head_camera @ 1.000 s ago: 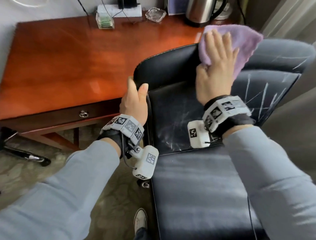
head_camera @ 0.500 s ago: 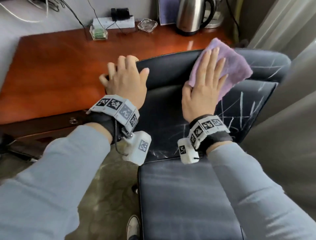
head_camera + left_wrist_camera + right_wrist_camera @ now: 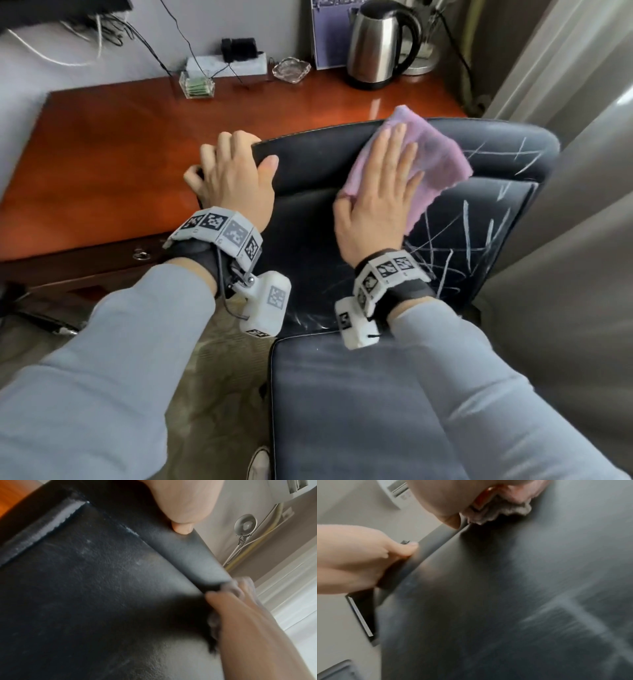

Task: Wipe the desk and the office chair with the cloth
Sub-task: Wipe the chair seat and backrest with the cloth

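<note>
Right hand (image 3: 375, 209) presses cloth (image 3: 435, 164) on unbranded office chair (image 3: 308, 240).

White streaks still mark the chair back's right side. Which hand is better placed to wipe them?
Right hand: it presses the cloth flat beside the streaks. Left hand grips the chair top, steadying it.

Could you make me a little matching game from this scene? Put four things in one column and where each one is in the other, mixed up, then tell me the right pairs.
Things
1. purple cloth
2. left hand
3. steel kettle
4. glass ashtray

Places
A. gripping the top left corner of the chair backrest
B. at the back of the desk, left of the kettle
C. pressed flat on the backrest under the right hand
D. at the far right corner of the desk

Pairs: 1-C, 2-A, 3-D, 4-B
</note>
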